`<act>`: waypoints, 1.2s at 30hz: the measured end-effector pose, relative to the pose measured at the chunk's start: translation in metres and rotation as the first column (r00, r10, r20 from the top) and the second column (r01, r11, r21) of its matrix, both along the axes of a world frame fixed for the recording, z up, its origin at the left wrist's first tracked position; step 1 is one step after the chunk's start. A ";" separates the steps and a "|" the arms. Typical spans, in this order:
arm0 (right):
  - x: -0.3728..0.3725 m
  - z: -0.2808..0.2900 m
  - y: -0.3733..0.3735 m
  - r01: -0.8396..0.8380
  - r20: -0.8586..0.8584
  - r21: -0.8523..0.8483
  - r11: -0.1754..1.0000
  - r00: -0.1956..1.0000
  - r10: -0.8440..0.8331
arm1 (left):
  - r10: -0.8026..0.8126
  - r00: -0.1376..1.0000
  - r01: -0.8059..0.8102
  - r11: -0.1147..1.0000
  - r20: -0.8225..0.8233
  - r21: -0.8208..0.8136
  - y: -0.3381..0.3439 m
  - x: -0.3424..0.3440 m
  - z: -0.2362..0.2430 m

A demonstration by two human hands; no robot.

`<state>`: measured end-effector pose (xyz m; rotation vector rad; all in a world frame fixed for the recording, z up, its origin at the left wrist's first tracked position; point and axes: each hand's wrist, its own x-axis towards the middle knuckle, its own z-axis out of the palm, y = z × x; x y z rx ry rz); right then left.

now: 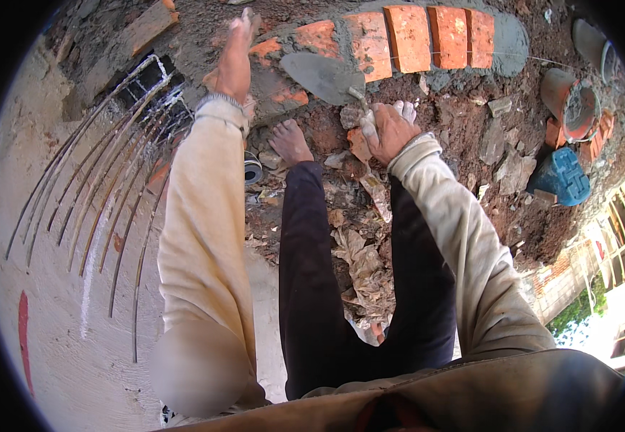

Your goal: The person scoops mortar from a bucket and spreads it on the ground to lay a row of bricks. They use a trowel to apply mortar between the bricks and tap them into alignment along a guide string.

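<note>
In my right hand (pixel 390 134) is the handle of a trowel, with the fingers wrapped round it. The trowel's broad grey blade (pixel 321 76) points left and lies against the near side of a row of orange bricks (pixel 407 39) set in wet grey mortar (pixel 509 46). My left hand (pixel 232 63) reaches past the blade to the row's left end. Its fingers are stretched out along the mortar-smeared end, and what lies just under them is partly hidden. A thin string runs across the bricks towards the right.
Bent steel bars (pixel 103 180) stick out beside a concrete wall (pixel 46 309) on the left. Right of me are a mortar-stained bucket (pixel 570 108), a blue plastic container (pixel 560 177) and loose bricks. Rubble and torn paper (pixel 359 263) lie around my bare feet (pixel 291 142). A loose brick (pixel 150 27) lies far left.
</note>
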<state>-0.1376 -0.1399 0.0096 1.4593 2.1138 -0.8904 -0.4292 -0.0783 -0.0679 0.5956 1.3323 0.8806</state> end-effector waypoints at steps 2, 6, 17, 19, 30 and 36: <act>0.008 -0.010 0.030 -0.218 -0.036 -0.159 0.963 0.976 0.215 | 0.134 0.990 -0.134 0.991 -0.038 -0.003 -0.025 -0.003 0.029; -0.007 -0.038 0.074 -0.353 0.032 -0.121 0.928 0.933 0.359 | 0.379 0.925 -0.378 0.922 -0.007 -0.079 -0.095 -0.015 0.047; -0.018 0.009 0.073 -0.001 0.148 -0.337 0.941 0.987 0.054 | 0.491 0.859 -0.510 0.803 -0.144 -0.309 -0.210 0.010 0.094; -0.035 -0.007 0.078 -0.043 0.151 -0.377 0.925 0.983 0.107 | 0.515 0.842 -0.538 0.777 -0.161 -0.328 -0.220 0.018 0.099; -0.053 0.024 0.153 -0.393 0.073 -0.443 0.806 0.880 0.469 | 0.695 0.624 -0.772 0.482 -0.356 -0.414 -0.314 0.091 0.139; -0.045 -0.026 0.137 -0.762 0.155 -0.372 0.530 0.512 0.845 | 0.852 0.367 -0.888 0.200 -0.374 -0.415 -0.365 0.203 0.164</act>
